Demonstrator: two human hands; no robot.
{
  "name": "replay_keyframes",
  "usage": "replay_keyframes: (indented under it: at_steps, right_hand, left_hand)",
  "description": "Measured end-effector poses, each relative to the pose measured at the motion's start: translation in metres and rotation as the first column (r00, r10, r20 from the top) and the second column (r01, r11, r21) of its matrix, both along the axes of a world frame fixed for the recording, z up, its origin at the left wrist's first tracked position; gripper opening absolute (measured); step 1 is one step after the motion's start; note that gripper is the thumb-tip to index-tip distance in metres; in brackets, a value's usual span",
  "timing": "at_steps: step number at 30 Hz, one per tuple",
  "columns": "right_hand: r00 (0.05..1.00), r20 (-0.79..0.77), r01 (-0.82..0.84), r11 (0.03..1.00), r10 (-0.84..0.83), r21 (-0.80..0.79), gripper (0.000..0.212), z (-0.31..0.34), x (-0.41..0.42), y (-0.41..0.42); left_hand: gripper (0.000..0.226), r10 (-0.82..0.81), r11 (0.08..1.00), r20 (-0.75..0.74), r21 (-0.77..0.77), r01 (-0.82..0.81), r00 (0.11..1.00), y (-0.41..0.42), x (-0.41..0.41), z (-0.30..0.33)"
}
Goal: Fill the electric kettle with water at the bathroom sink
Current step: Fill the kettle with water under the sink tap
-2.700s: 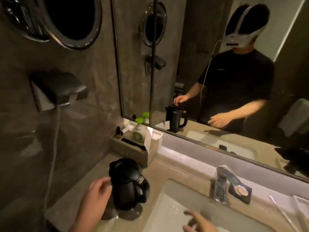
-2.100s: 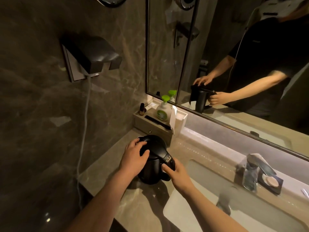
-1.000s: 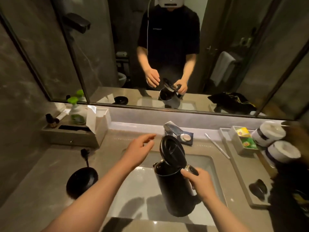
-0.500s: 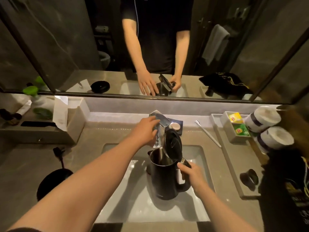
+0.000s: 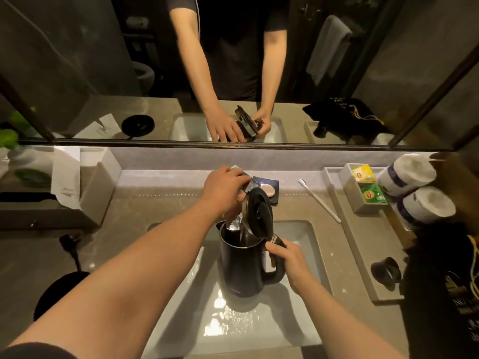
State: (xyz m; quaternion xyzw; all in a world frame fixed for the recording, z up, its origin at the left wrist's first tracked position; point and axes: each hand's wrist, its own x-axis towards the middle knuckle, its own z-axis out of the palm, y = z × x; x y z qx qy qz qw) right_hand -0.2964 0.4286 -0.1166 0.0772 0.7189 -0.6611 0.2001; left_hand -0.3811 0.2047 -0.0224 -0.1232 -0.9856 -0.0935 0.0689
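The black electric kettle [image 5: 242,265] is held upright over the white sink basin [image 5: 305,244], its lid [image 5: 258,212] standing open. My right hand [image 5: 286,257] grips the kettle's handle. My left hand [image 5: 224,190] rests on the chrome faucet handle [image 5: 247,178], covering most of the faucet. A stream of water [image 5: 237,222] falls from under that hand into the kettle's mouth. Water glistens on the basin floor below the kettle.
The kettle's round black base [image 5: 58,291] with its cord lies on the counter at left. A grey tissue box [image 5: 85,187] stands behind it. A soap dish [image 5: 268,187], a toothbrush [image 5: 320,200], a tray with tea bags [image 5: 368,186] and two cups are at right.
I lifted the kettle off its base at left, opened its lid and carried it over the sink. My left hand reached the faucet, and water now runs into the kettle.
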Motion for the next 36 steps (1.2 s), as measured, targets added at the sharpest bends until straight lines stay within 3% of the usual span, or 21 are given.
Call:
replay_keyframes:
  at_steps: [3,6,8,17,27,36]
  right_hand:
    - [1.000,-0.004,0.006,1.000,-0.006,-0.020,0.029,0.001,-0.002,0.000]
    - [1.000,-0.007,0.014,0.999,-0.014,-0.032,0.028,0.004,-0.004,0.000]
    - [1.000,-0.006,0.016,0.999,-0.016,-0.039,0.027,0.005,-0.005,-0.001]
    - [1.000,-0.021,0.021,0.999,-0.022,-0.047,0.025,0.009,-0.006,-0.008]
    - [0.999,-0.015,0.036,0.999,-0.037,-0.038,0.024,0.009,-0.005,-0.008]
    - [0.999,-0.009,0.042,0.999,-0.042,-0.035,0.024,0.012,0.000,-0.008]
  left_hand:
    - [0.036,-0.016,0.999,-0.024,0.035,0.017,1.000,-0.003,-0.002,-0.001]
    - [0.010,0.043,0.978,0.036,0.203,-0.049,0.998,-0.009,-0.007,0.004]
    - [0.016,0.053,0.958,0.101,0.277,-0.079,0.994,-0.012,-0.010,0.007]
    - [0.011,0.036,0.928,0.207,0.356,-0.109,0.978,-0.015,-0.007,0.010]
    - [0.037,0.050,0.900,0.167,0.420,-0.117,0.985,-0.020,0.011,-0.005]
    - [0.046,0.025,0.901,0.158,0.424,-0.091,0.987,-0.020,0.017,-0.002]
